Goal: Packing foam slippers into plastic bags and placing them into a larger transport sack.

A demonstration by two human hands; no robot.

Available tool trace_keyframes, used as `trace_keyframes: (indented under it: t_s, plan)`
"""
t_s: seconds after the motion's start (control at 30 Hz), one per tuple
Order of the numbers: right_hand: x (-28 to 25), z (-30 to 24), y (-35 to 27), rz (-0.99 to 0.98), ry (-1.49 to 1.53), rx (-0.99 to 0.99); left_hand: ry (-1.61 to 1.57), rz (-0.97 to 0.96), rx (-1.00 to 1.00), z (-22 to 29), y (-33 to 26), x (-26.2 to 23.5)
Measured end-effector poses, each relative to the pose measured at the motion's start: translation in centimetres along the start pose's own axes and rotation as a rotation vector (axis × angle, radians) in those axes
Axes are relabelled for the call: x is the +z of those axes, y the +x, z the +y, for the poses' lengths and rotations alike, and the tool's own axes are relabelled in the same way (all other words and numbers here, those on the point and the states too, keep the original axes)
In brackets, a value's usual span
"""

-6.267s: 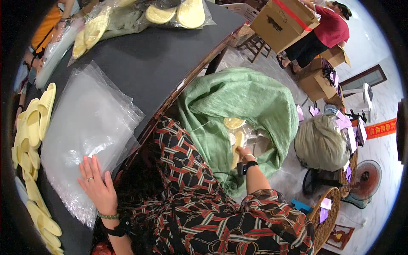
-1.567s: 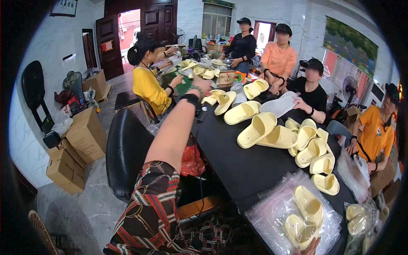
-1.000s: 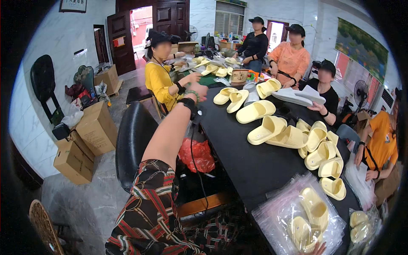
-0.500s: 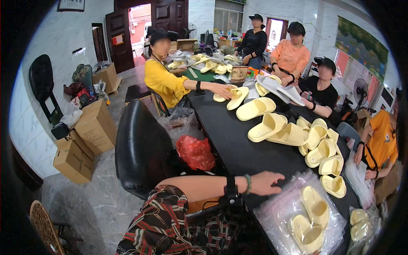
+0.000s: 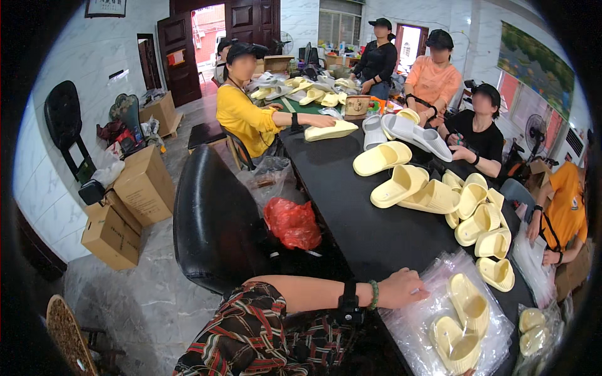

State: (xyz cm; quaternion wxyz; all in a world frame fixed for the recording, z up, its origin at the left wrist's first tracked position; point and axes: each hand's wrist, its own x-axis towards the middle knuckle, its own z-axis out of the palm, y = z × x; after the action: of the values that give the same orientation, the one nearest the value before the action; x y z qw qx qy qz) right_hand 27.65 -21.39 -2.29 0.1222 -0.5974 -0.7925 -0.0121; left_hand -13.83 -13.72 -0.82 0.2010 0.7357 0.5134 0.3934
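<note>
My left hand (image 5: 400, 288) reaches in from below, a green bead bracelet and a black strap with a small device on its wrist. The fingers are pinched at the near-left edge of a clear plastic bag (image 5: 401, 321). Lying on the stack of such bags is a pair of pale yellow slides (image 5: 456, 351), side by side, toes toward me. More yellow slides (image 5: 478, 224) sit in a curved row just beyond the bags. My right hand is out of view.
Grey slides (image 5: 421, 135) lie farther up the black table (image 5: 338, 207). Several people sit or stand around it; one in yellow holds a yellow slide (image 5: 332, 130). A black chair (image 5: 213, 219), a red plastic bag (image 5: 292, 223) and cardboard boxes (image 5: 145, 188) are on the left.
My left hand has moved slightly down and right, its spread fingers closing at the bag's edge. The person in yellow has drawn a slide toward themselves.
</note>
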Motion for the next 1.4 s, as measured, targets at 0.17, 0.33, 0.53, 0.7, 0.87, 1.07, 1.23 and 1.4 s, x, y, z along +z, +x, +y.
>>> trace_keyframes:
  t_s: [0.17, 0.33, 0.53, 0.7, 0.87, 1.07, 1.23, 1.4]
  plan:
    - [0.7, 0.6, 0.0, 0.032, -0.042, -0.005, -0.056, 0.026, 0.151, 1.5, 0.3, 0.1]
    - [0.6, 0.4, 0.2, 0.012, -0.067, 0.013, -0.365, -0.141, -0.093, 2.5, -1.2, 0.1]
    - [0.9, 0.7, 0.0, 0.015, -0.033, 0.021, -0.85, -0.412, -0.518, 2.3, -1.2, 0.0]
    - [0.6, 0.3, 0.0, 0.021, 0.023, 0.031, -0.979, -0.392, -0.597, 1.7, -1.6, -0.7]
    - [0.6, 0.2, 0.0, 0.031, 0.032, 0.02, -0.869, -0.333, -0.642, 1.2, -2.3, -0.9]
    - [0.6, 0.1, 0.0, 0.026, 0.058, 0.028, -0.769, -0.332, -0.667, 0.8, -2.6, -0.9]
    - [0.1, -0.4, 0.1, 0.008, 0.076, 0.051, -0.742, -0.319, -0.611, 1.3, -2.2, -1.3]
    - [0.3, -0.1, 0.0, 0.007, 0.062, 0.045, -0.443, -0.162, -0.379, 1.4, -2.1, -0.9]
